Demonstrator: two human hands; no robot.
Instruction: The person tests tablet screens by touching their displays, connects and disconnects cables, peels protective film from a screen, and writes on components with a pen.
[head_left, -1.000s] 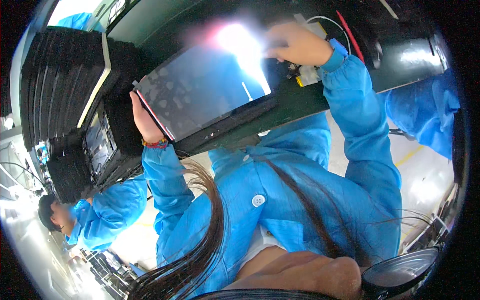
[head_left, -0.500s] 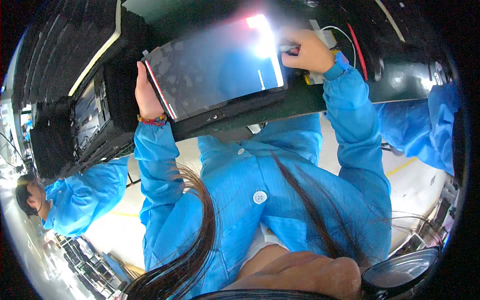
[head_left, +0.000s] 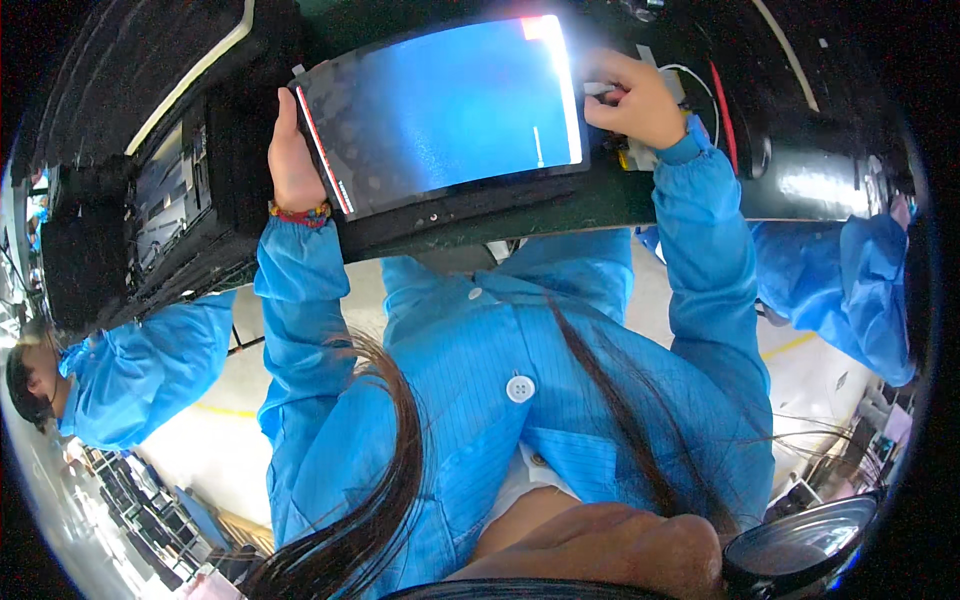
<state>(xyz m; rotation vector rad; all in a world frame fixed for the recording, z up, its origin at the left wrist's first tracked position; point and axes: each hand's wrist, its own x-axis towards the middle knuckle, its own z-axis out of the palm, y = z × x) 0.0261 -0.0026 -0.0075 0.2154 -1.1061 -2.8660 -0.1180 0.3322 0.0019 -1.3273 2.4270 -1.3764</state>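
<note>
Glossy display panel (head_left: 450, 110) lies flat on the dark green workbench (head_left: 800, 180), near its front edge. Left hand (head_left: 292, 160) grips the panel's left edge, fingers wrapped around it. Right hand (head_left: 635, 98) sits at the panel's right edge, fingers curled narrow over a small connector (head_left: 597, 89) beside white wires (head_left: 690, 75).
</note>
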